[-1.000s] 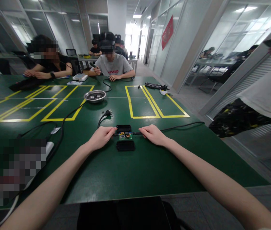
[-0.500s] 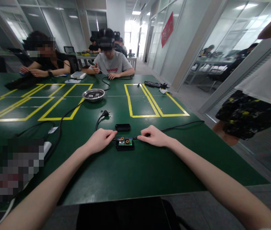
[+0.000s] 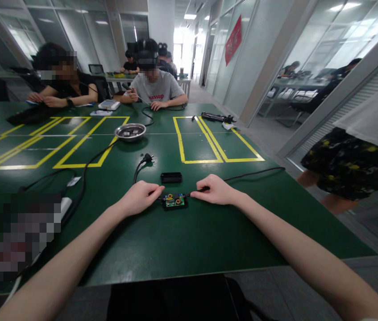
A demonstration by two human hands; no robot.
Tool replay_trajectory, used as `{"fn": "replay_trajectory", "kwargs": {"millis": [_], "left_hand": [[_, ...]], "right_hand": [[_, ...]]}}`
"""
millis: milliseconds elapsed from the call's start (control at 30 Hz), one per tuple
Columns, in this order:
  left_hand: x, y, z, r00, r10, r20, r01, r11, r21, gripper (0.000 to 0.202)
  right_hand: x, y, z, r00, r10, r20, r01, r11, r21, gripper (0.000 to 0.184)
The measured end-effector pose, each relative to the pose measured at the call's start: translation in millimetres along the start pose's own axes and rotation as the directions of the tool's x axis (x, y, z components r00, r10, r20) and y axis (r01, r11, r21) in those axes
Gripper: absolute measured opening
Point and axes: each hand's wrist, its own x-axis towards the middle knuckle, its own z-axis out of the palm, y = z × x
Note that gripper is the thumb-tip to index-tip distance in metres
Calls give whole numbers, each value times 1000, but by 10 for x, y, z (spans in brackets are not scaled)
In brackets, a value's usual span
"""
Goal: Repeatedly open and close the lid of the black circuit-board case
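A green circuit board with copper-wound coils sits in or on a small black plastic case half in front of me. Closed at the board's left end, my left hand pinches the black cable there, its fingers hiding most of it. To the right, my right hand grips the black power cable close to where it meets the board. Just beyond the board lies the other black case half, hollow side up. A two-pin plug rests past my left hand.
A metal bowl holds small metal parts. Yellow tape marks rectangles on the green table. Black tools lie at the far right. Co-workers sit across the table, one holding a pen-like tool; another person stands at right.
The circuit board has tilted and shifted slightly between my hands, showing more of its face. Both hands keep their grip nearly in place. The standing person at right has moved a little.
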Motion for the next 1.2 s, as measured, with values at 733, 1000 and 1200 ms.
{"fn": "replay_trajectory", "kwargs": {"millis": [733,1000,1200], "left_hand": [[16,5,29,991,-83,-106,98,984,149,53],[7,9,13,983,-169,-75,172,984,34,54],[-9,3,-6,976,-204,-72,205,979,5,55]], "right_hand": [[22,-114,-7,1000,-26,-11,20,915,-402,44],[25,-86,49,999,-13,-38,0,947,-321,46],[39,-44,119,999,36,-8,-36,985,-171,49]]}}
